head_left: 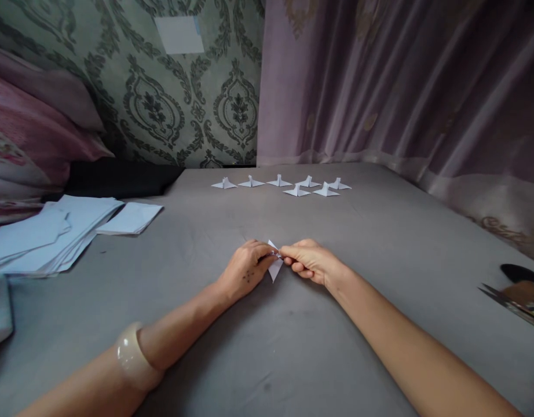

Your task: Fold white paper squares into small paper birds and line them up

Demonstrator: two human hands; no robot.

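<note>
Near the middle of the grey surface, both hands meet at a small folded white paper figure point(274, 271). My left hand point(248, 267) pinches it from the left, with the fingers closed at its centre. From the right, my right hand point(309, 260) grips it between thumb and bent forefinger, the other fingers curled in. One pointed flap sticks up above the fingers and another points down toward me. The folds at the centre are mostly hidden by the fingertips. Farther back stand several folded white paper figures point(279, 180) with spread, pointed sides, in two rough rows.
At the left lie a spread stack of white paper sheets point(76, 226) and a smaller paper pile point(131, 218). Scissors point(510, 302) lie at the right edge beside a dark round item point(521, 273). A black cloth point(119, 178) and a curtain point(336, 87) border the back.
</note>
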